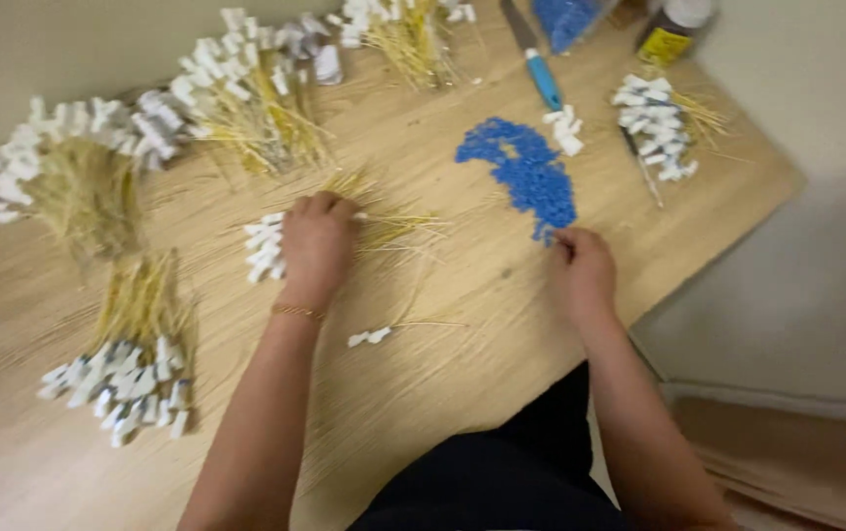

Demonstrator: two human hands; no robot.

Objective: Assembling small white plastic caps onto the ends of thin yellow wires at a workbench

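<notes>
The left hand lies palm down at centre frame, fingers curled on a small bunch of sticks with white tips. The right hand, right of centre, pinches at the lower edge of the blue beads; whether it grips one I cannot tell. Two loose sticks lie between the hands. More bundles fill the left of the wooden table.
</notes>
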